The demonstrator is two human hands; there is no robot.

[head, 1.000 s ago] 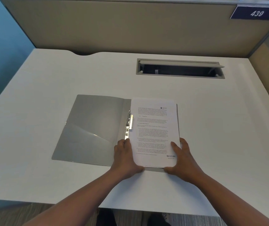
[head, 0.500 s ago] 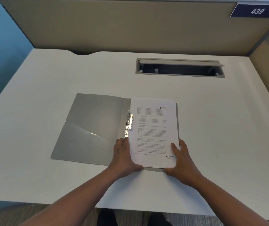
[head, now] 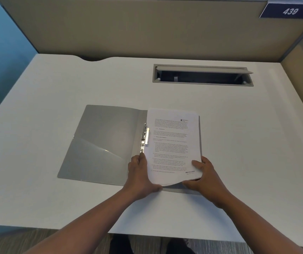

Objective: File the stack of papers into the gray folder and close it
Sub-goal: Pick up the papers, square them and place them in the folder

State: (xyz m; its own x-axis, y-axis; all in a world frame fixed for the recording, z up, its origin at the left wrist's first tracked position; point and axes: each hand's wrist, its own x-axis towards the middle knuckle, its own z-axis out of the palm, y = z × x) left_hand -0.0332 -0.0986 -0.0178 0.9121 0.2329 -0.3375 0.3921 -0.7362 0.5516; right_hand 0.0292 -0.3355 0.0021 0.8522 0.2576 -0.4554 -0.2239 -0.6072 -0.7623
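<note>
The gray folder (head: pixel 99 143) lies open and flat on the white desk, its left cover bare with a slanted pocket. A metal clip (head: pixel 145 136) runs along its spine. The stack of papers (head: pixel 172 143), printed with text, rests on the folder's right half. My left hand (head: pixel 139 176) grips the stack's lower left edge, thumb under the bottom edge. My right hand (head: pixel 204 178) holds the lower right corner, fingers on top. The stack's near edge is raised a little off the folder, with a shadow beneath it.
The white desk (head: pixel 55 85) is bounded by a beige partition at the back. An open cable slot (head: pixel 202 75) is set into the desk at the back right. A blue plate reading 439 (head: pixel 290 11) hangs on the partition. The desk's near edge lies just below my forearms.
The near edge of the stack has lifted slightly off the folder. Both hands stay at the bottom corners, barely shifted.
</note>
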